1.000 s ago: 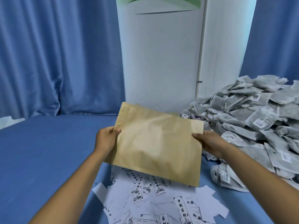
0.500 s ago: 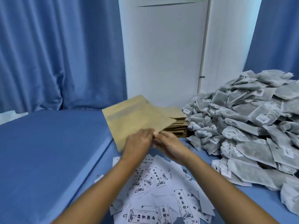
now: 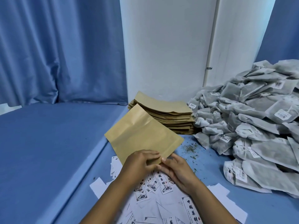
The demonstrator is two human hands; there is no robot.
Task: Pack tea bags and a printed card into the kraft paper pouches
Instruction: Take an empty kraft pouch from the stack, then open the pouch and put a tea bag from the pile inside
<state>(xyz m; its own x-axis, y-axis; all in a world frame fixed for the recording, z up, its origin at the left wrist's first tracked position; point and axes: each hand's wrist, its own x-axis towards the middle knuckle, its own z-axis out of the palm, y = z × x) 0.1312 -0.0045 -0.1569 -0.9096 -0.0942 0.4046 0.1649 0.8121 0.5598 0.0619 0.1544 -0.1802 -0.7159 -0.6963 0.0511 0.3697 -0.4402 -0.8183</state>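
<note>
Both hands pinch the near edge of one pouch (image 3: 142,136) at bench centre — left hand (image 3: 139,164), right hand (image 3: 176,168). Best part that edge gently, then reach right for tea bags (image 3: 252,126).

I read large black Chinese characters, 中國藥材, running down the printed cards (image 3: 163,181) strewn on the blue surface; the clearest card (image 3: 191,210) lies near my right forearm, and a smaller line of print beside its characters is too fine for me to make out. The white labels (image 3: 282,114) on the tea bags (image 3: 252,126) carry barcode-like marks and small print that I cannot read.
</note>
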